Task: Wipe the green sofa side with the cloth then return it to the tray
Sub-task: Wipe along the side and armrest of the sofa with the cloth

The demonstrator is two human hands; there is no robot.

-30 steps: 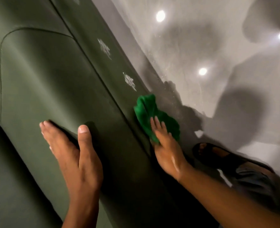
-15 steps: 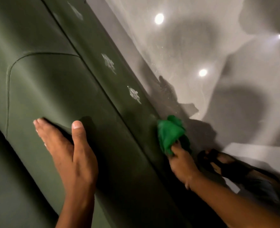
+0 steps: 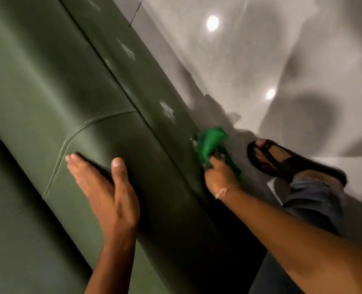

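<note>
The dark green sofa side [image 3: 146, 85] runs diagonally from the upper left to the lower middle, with whitish smudges [image 3: 167, 111] on its outer face. My right hand [image 3: 219, 177] is shut on a bright green cloth [image 3: 209, 142], pressed against the sofa's lower edge close to the floor. My left hand [image 3: 105, 187] lies flat and open on the rounded sofa arm, fingers together and thumb apart. No tray is in view.
A glossy grey floor [image 3: 260, 60] with bright light reflections fills the upper right. My foot in a black sandal [image 3: 282, 160] and a jeans leg [image 3: 316, 200] stand just right of the cloth.
My right hand has slid the cloth down the sofa's outer face to its bottom edge by the floor. The view has shifted; the left hand stays flat on the arm.
</note>
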